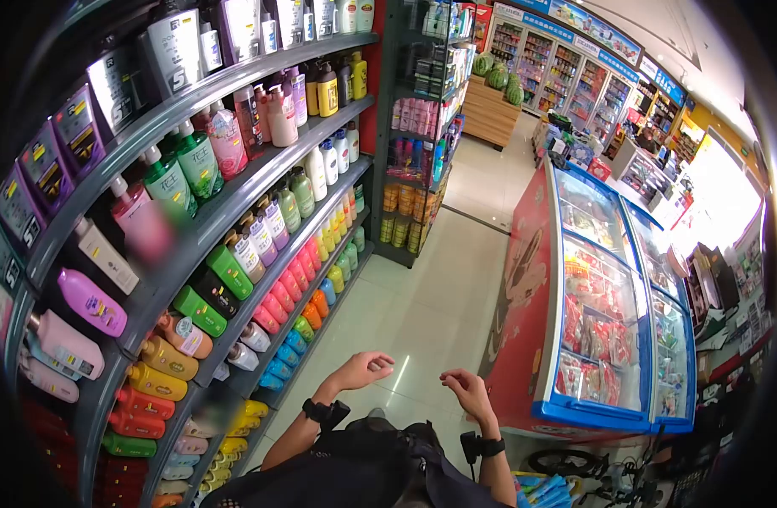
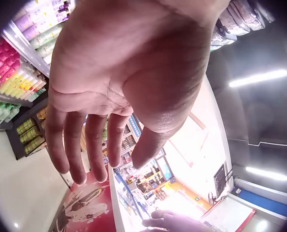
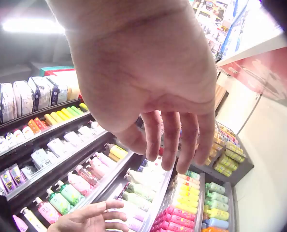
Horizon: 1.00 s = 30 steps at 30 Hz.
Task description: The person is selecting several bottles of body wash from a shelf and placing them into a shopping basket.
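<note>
My left hand (image 1: pixel 360 372) hovers over the aisle floor with its fingers loosely bent and nothing in its grasp. Opposite it, apart by a short gap, is my right hand (image 1: pixel 468 394), also holding nothing, its fingers relaxed. In the left wrist view the left palm (image 2: pixel 114 72) fills the upper middle and the fingers hang downward. The right palm (image 3: pixel 143 72) shows likewise in the right wrist view, thumb and fingers slack. Nearest the left hand are shelves of bottles, among them blue bottles (image 1: pixel 280 369) and pink bottles (image 1: pixel 289 292) on the lower tiers.
Tiered shelves (image 1: pixel 261 199) with pump bottles line the left side. A red and blue chest freezer (image 1: pixel 524 339) with glass lids stands to the right. Pale tiled floor (image 1: pixel 422 296) runs between them. Watermelons (image 1: pixel 497 78) sit on a wooden stand (image 1: pixel 488 114) farther back.
</note>
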Each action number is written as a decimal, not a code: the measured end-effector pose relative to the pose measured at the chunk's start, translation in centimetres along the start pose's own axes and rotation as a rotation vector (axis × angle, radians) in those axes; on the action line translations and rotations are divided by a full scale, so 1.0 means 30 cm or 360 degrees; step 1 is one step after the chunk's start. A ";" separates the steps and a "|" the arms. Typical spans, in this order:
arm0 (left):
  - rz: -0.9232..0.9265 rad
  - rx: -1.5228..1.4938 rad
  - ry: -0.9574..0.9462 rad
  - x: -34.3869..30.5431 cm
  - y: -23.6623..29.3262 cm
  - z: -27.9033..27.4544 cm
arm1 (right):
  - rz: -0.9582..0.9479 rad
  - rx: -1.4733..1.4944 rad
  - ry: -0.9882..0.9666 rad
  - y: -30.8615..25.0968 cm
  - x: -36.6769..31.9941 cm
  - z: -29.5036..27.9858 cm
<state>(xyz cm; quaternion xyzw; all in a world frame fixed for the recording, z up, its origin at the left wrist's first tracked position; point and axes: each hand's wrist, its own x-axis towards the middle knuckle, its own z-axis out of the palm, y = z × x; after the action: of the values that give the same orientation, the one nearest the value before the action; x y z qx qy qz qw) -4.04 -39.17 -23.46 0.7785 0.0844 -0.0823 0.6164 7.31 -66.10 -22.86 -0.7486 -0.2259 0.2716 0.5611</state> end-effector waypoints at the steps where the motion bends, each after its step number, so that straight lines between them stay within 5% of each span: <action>1: -0.0009 -0.0007 0.0012 0.038 0.020 -0.027 | 0.0004 -0.0001 -0.0016 -0.008 0.051 -0.011; 16: -0.0134 -0.0335 0.0541 0.522 -0.010 -0.288 | -0.0011 0.0119 -0.0553 -0.024 0.950 -0.208; 30: -0.0316 -0.0180 0.1038 0.905 0.284 -0.458 | -0.0179 0.0138 -0.1095 -0.107 1.682 -0.363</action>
<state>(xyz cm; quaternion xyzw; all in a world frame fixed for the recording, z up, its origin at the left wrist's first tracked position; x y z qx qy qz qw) 24.67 -26.91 -18.58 0.7165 0.3567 0.1161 0.5882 52.25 -40.60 -25.07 -0.5751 -0.4310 0.4858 0.4974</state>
